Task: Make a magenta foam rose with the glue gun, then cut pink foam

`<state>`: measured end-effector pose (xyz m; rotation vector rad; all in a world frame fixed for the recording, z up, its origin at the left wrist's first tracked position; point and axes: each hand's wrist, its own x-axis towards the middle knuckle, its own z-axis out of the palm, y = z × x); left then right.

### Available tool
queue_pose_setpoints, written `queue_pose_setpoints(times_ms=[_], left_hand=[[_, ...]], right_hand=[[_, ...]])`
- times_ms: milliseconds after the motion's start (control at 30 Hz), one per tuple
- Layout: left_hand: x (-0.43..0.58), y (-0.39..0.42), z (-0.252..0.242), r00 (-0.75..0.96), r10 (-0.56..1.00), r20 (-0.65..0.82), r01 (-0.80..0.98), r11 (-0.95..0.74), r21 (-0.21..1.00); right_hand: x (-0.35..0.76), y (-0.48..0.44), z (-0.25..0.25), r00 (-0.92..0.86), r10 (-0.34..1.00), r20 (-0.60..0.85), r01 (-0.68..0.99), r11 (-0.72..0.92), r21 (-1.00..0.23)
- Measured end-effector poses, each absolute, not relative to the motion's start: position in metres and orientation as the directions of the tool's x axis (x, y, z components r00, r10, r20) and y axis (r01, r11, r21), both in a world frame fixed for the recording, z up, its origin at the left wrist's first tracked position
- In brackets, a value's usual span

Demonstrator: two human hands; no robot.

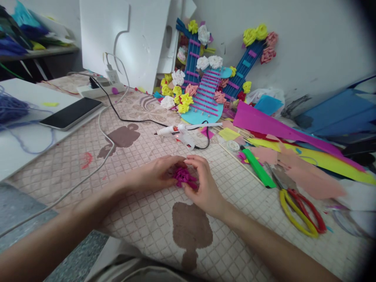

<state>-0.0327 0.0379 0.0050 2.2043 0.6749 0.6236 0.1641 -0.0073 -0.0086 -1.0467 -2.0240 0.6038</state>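
while the left hand (158,172) pinches one side of the magenta paper flower (182,175), the right hand (206,190) grips its other side, over the tabletop (141,223), near the white hot glue gun (184,137).

The crinkled magenta flower (183,176), petals bunched, partly covered, is nearer the viewer than the glue gun (186,138), apart from it.

Pale wall (311,43) right across the back, light gleaming off a white panel (102,35) standing before it; far left, another table (63,51); up front, the diamond-patterned tabletop (143,227) spreads wide, speckled grey floor (79,254) showing below!
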Motion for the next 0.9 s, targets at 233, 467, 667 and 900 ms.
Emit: queue_pose_setpoints(times_ms=[233, 467, 667, 900], left_hand=[[-0.0336, 0.0390, 0.0036, 0.755, 0.620, 0.214, 0.281, -0.601, 0.748], [-0.0358, 0.0385, 0.0022, 0.758, 0.617, 0.213, 0.280, -0.603, 0.747], [-0.0347, 0.0384, 0.0020, 0.749, 0.628, 0.213, 0.288, -0.597, 0.749], [-0.0377, 0.0375, -0.0016, 0.728, 0.651, 0.217, 0.291, -0.580, 0.761]], right_hand=[[0.1638, -0.0073, -0.0081, -0.379, 0.833, 0.402, 0.474, 0.548, -0.689], [0.1642, -0.0074, -0.0083, -0.387, 0.832, 0.397, 0.472, 0.549, -0.690], [0.1643, -0.0078, -0.0079, -0.391, 0.830, 0.397, 0.473, 0.551, -0.687], [0.1641, -0.0078, -0.0082, -0.390, 0.833, 0.392, 0.481, 0.547, -0.685]])
